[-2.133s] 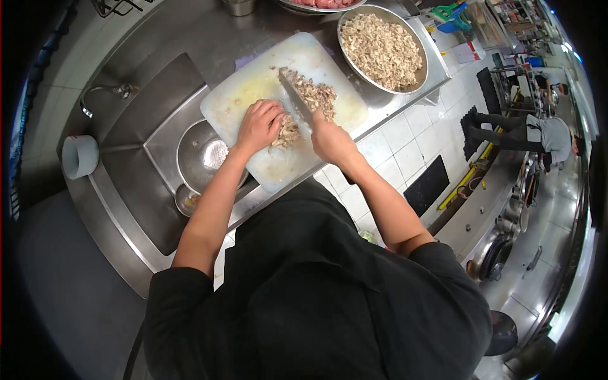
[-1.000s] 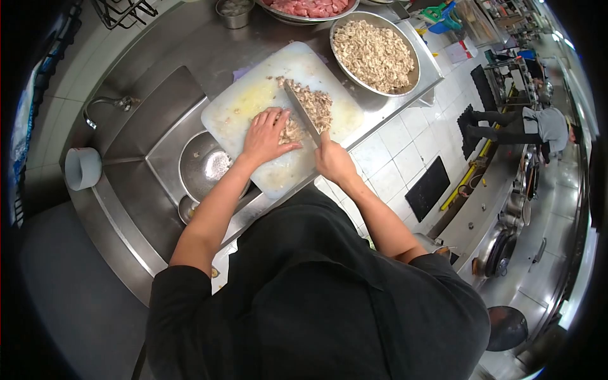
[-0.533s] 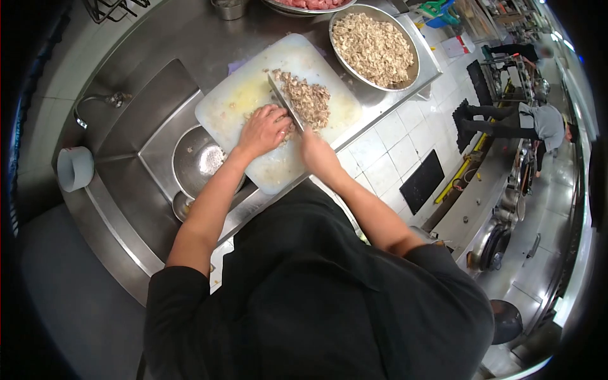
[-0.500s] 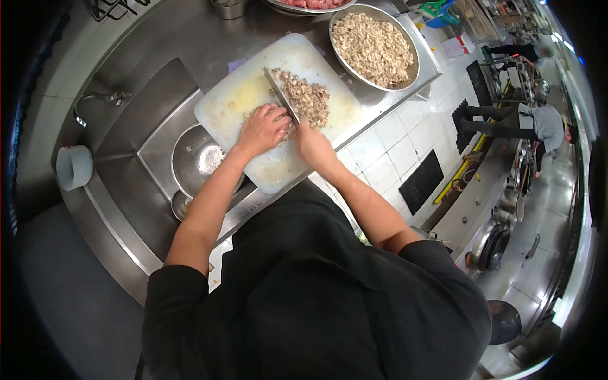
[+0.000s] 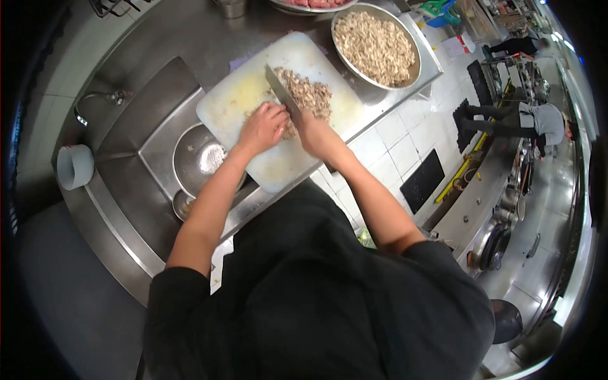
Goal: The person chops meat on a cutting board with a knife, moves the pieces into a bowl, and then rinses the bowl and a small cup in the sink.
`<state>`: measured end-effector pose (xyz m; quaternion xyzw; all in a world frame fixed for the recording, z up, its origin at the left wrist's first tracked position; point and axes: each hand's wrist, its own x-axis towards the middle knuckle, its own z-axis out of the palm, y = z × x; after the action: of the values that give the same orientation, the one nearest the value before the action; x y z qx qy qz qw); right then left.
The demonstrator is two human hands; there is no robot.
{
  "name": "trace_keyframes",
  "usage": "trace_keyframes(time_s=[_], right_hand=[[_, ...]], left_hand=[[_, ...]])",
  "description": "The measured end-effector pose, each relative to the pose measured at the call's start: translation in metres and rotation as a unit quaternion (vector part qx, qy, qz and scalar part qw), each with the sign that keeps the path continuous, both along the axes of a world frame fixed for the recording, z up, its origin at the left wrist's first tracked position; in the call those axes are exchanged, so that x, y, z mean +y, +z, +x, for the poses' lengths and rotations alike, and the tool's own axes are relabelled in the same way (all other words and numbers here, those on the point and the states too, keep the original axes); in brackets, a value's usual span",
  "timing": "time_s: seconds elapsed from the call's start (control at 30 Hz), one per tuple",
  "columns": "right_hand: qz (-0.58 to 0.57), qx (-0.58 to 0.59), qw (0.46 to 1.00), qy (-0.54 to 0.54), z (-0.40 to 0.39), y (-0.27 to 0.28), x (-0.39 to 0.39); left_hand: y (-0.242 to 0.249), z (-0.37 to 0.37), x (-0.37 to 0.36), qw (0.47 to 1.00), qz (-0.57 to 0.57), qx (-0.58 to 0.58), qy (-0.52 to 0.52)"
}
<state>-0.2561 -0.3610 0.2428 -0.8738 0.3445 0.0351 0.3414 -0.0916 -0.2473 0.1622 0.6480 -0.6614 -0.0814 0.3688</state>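
Observation:
My right hand [image 5: 316, 135] is closed round the handle of a kitchen knife [image 5: 282, 90], its wide blade pointing away from me over the white cutting board [image 5: 221, 105]. Beside the blade, on its left, my left hand [image 5: 261, 129] has its fingers curled and pressed down on food at the board. Pieces poke out round those fingertips, but most of what lies under them is hidden. To the right of the blade is a heap of chopped brown-beige food [image 5: 311, 94], possibly mushroom. A steel bowl [image 5: 418, 63] behind the board's right corner is full of similar pieces.
Left of the board is a sink with a metal bowl [image 5: 190, 158] in it and a tap [image 5: 95, 100]. A bowl of raw meat [image 5: 316, 5] stands at the back. A co-worker [image 5: 538, 123] is at the stove line across the tiled floor [image 5: 386, 149].
The knife has tilted so that more of its blade face shows. My right hand has turned slightly with it, while my left hand stays nearly in place.

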Motion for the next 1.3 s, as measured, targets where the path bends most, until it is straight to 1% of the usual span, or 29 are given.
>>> trace_keyframes(time_s=[0.07,0.1,0.13,0.2,0.23,0.27,0.33,0.37,0.4,0.47,0.5,0.57,0.6,0.63,0.67,0.73,0.77,0.8,0.87,0.93,0.97,1.0,1.03,1.07,1.13,1.17,1.2,1.27,1.3], right_hand=[[-0.016,0.045,0.999,0.026,-0.033,0.017,0.025],[0.013,0.087,0.996,-0.019,-0.033,0.009,0.035],[0.013,0.089,0.996,-0.018,-0.026,-0.004,0.037],[0.012,-0.031,0.999,-0.038,-0.005,-0.029,0.03],[0.022,-0.031,0.999,-0.03,0.01,-0.029,0.019],[0.026,-0.031,0.999,-0.029,0.006,-0.024,0.021],[0.034,0.005,0.999,0.007,0.001,-0.004,0.007],[0.045,0.033,0.998,0.028,-0.016,0.01,0.011],[0.047,0.035,0.998,0.029,-0.023,0.009,0.024],[0.023,0.03,0.999,-0.022,-0.027,-0.005,0.043],[0.011,-0.018,0.999,-0.041,-0.017,-0.031,0.042],[0.014,-0.035,0.999,-0.033,0.007,-0.038,0.021],[0.017,-0.053,0.998,-0.024,0.013,-0.035,0.017],[0.047,-0.031,0.998,-0.025,0.01,-0.01,0.014],[0.042,-0.035,0.998,-0.025,0.001,0.001,0.014],[0.046,0.042,0.998,-0.002,-0.027,0.016,0.036],[0.036,0.015,0.999,-0.024,-0.025,0.005,0.046],[0.025,0.004,0.998,-0.051,-0.015,-0.03,0.05],[0.026,-0.065,0.995,-0.068,0.011,-0.037,0.037],[0.023,-0.065,0.996,-0.049,0.02,-0.044,0.015],[0.009,-0.066,0.997,-0.033,0.021,-0.044,0.002],[0.004,-0.072,0.997,-0.035,0.02,-0.037,-0.005],[-0.006,-0.038,0.999,-0.031,0.016,-0.027,-0.005],[-0.012,-0.001,1.0,-0.027,0.008,-0.018,-0.002],[-0.015,0.015,1.0,-0.006,-0.002,0.003,0.002],[-0.022,0.024,0.999,0.016,-0.003,0.014,0.004],[-0.023,0.025,0.999,0.019,-0.003,0.025,0.007],[0.007,0.099,0.994,0.04,-0.008,0.043,0.019],[0.007,0.102,0.994,0.042,-0.012,0.046,0.025]], left_hand=[[0.0,0.0,0.002,1.0,0.004,0.005,0.004],[0.0,-0.001,0.003,1.0,0.006,0.007,0.012],[0.0,-0.003,0.002,1.0,0.007,0.01,0.018],[-0.001,-0.005,0.0,1.0,0.003,0.02,0.018],[-0.003,-0.003,0.0,0.999,-0.005,0.025,0.025],[-0.003,-0.006,0.005,0.999,0.0,0.025,0.026],[-0.002,-0.004,0.001,0.999,-0.021,0.027,0.032],[-0.002,-0.002,0.001,0.999,-0.02,0.027,0.033],[-0.002,-0.003,0.003,0.999,-0.014,0.014,0.032],[-0.004,-0.004,0.003,0.999,-0.008,0.004,0.035],[-0.007,-0.002,0.002,0.999,-0.018,-0.001,0.038],[-0.008,-0.003,0.001,0.999,-0.028,-0.009,0.04],[-0.005,-0.002,0.002,0.999,-0.024,0.008,0.042],[-0.004,-0.003,0.004,0.999,-0.018,0.027,0.039],[-0.002,0.0,-0.001,0.999,-0.023,0.023,0.038],[-0.005,-0.005,0.005,0.998,-0.011,0.026,0.051],[-0.006,-0.004,0.004,0.998,-0.01,0.027,0.053],[-0.008,-0.003,0.003,0.998,-0.022,0.027,0.055],[-0.007,-0.005,0.005,0.998,-0.029,0.027,0.059],[-0.001,-0.003,0.007,0.997,-0.028,0.061,0.033],[0.003,-0.002,0.006,0.998,-0.032,0.055,0.029],[0.004,-0.001,0.006,0.996,-0.055,0.039,0.061],[0.005,-0.002,0.008,0.992,-0.075,0.027,0.094],[0.005,0.001,0.01,0.993,-0.073,0.029,0.092],[0.008,0.009,0.012,0.996,-0.036,-0.007,0.086],[0.003,0.009,0.011,0.996,-0.019,0.04,0.072],[0.005,0.008,0.01,0.996,-0.02,0.041,0.074],[0.01,0.003,0.008,0.993,-0.035,0.055,0.099],[0.005,0.004,0.007,0.993,-0.035,0.057,0.101]])
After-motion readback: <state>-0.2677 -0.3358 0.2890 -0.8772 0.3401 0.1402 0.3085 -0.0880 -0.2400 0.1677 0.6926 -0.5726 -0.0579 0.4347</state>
